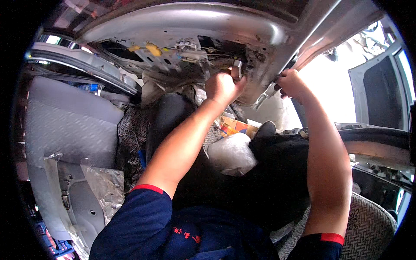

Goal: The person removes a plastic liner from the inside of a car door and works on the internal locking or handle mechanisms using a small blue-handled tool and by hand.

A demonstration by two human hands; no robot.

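Fingers of left hand (223,88), curled just below a pale part (238,63) (grip impossible to tell); of right hand (293,85), bent beside the metal door (216,19), hold unclear.

Layout as I view it remotely: the metal panel (186,21) spans the far side, with the left hand (223,89) before its right-hand part and the right hand (292,84) farther right, at its side edge. Between the legs I find a bag (232,152); beyond it lies a carton (236,125), a shoe (265,129) just to its right. On the left stands a seat (69,115) — at its near end, a trim panel (82,188) beside plastic film (108,186). A second seat (368,229) occupies the lower right; another door (383,89) lies beyond, far right.
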